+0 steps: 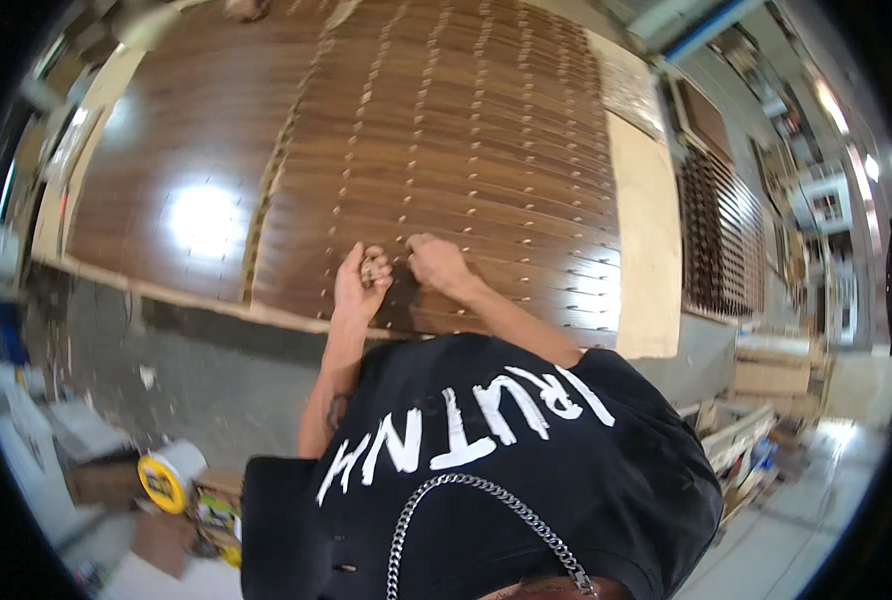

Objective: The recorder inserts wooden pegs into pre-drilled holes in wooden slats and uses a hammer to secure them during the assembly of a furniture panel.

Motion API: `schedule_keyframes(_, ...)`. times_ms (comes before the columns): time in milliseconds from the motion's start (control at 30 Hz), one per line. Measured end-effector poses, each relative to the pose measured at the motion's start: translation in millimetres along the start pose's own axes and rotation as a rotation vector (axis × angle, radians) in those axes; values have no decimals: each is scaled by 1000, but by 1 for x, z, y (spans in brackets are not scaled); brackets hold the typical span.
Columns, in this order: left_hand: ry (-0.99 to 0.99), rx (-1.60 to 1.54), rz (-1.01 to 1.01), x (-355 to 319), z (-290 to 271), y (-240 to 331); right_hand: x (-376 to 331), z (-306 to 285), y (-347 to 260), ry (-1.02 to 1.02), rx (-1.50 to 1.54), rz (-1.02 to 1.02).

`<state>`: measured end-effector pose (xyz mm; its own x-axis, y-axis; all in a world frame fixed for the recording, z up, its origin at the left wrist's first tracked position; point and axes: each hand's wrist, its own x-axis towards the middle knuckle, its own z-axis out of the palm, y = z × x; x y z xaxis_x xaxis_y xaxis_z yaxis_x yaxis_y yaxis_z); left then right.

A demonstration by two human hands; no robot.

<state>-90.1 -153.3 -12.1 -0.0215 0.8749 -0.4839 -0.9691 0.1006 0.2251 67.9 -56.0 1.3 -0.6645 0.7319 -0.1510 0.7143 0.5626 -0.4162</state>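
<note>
A wide stack of brown wood-grain boards lies in front of me, with several rows of small pale pegs, like wooden dowels, standing along them. My left hand is palm up over the near part of the boards, fingers curled round a few of these pale pegs. Just to its right, my right hand reaches down to the board surface at one of the rows. Its fingertips are pressed together there, and whatever is between them is hidden.
A smooth brown panel with a bright light reflection lies to the left, past a gap. Pale board edges the stack on the right. Further right stands another stack of dark slats. A white bucket with a yellow lid sits lower left.
</note>
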Motion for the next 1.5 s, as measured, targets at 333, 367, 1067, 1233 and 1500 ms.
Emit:
schedule_keyframes(333, -47, 206, -161, 11, 79, -41, -58, -82, -22, 488, 485, -47)
schedule_keyframes(367, 66, 374, -58, 11, 101, -55, -64, -81, -9, 496, 817, 191)
schedule_keyframes(1067, -15, 1787, 901, 45, 241, -259, -3, -219, 454, 851, 1797, 126)
schedule_keyframes(1233, 429, 1744, 772, -1, 158, -245, 135, -373, 630, 980, 2191, 142)
schedule_keyframes(1500, 609, 1532, 670, -11, 137, -264, 166, -347, 753, 1026, 2023, 472)
